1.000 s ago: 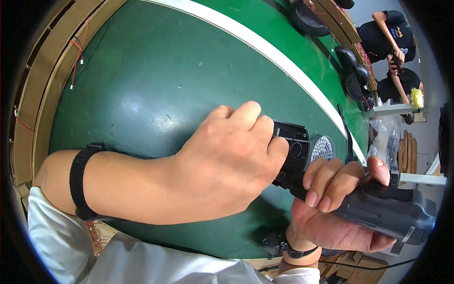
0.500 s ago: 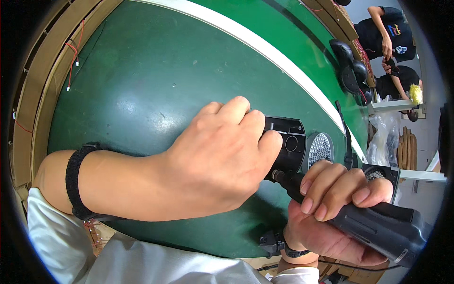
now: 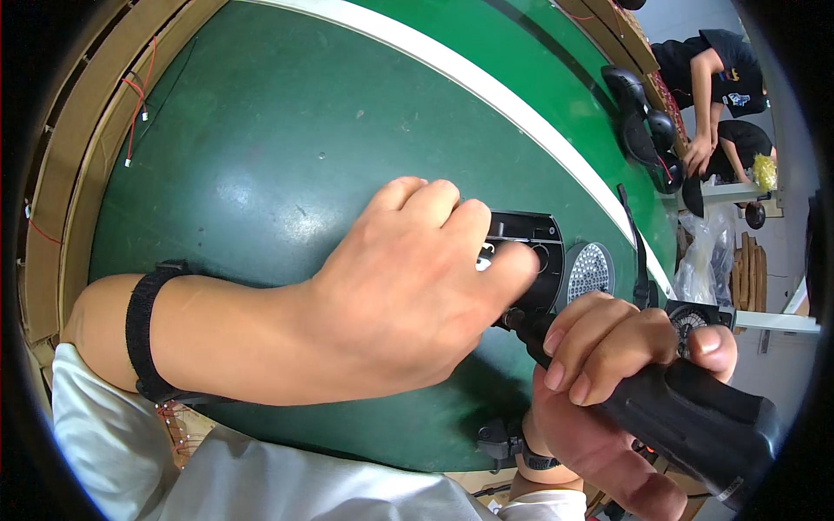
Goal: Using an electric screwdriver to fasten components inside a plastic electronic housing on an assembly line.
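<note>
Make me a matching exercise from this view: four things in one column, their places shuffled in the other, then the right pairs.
Things
1. Tool
2. Black housing
3. Round grey piece
4. Red wires

Places
a. Partly covered by the left hand
b. Against the cardboard at the picture's left
c. In the grip of the right hand
d. On the green table, just right of the housing

Pairs: 1-c, 2-a, 3-d, 4-b
</note>
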### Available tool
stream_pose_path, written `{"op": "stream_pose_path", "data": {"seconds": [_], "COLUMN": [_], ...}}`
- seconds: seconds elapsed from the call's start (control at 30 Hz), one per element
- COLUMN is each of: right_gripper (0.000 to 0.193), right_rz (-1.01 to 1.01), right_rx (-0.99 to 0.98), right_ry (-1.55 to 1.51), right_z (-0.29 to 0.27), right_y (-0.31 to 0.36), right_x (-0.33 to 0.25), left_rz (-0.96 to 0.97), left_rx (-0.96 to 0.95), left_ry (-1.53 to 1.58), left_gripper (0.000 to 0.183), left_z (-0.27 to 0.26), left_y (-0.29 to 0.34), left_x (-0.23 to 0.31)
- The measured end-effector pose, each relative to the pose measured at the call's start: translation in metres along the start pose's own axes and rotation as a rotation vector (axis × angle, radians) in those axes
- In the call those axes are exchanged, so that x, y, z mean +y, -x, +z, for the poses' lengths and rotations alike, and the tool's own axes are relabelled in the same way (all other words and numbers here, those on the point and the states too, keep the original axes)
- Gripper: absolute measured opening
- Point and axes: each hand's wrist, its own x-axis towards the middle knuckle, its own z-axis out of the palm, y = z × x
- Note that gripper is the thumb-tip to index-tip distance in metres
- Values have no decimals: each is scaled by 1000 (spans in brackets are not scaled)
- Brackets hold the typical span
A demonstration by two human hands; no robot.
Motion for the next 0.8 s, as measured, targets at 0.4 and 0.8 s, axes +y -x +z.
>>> {"op": "stream_pose_path", "data": {"seconds": [0.4, 0.8], "right_gripper": [107, 113], "right_rz": [115, 149], "right_rx": [565, 550], "right_ry": [146, 114], "right_z": [40, 39], "right_y": [-7, -11], "right_x": [2, 4], "left_rz": [-73, -74], "left_rx": [75, 77], "left_ry": [37, 0], "left_gripper": [49, 49], "left_z": [-1, 1], "left_y": [-4, -4], "left_x": [2, 3]}}
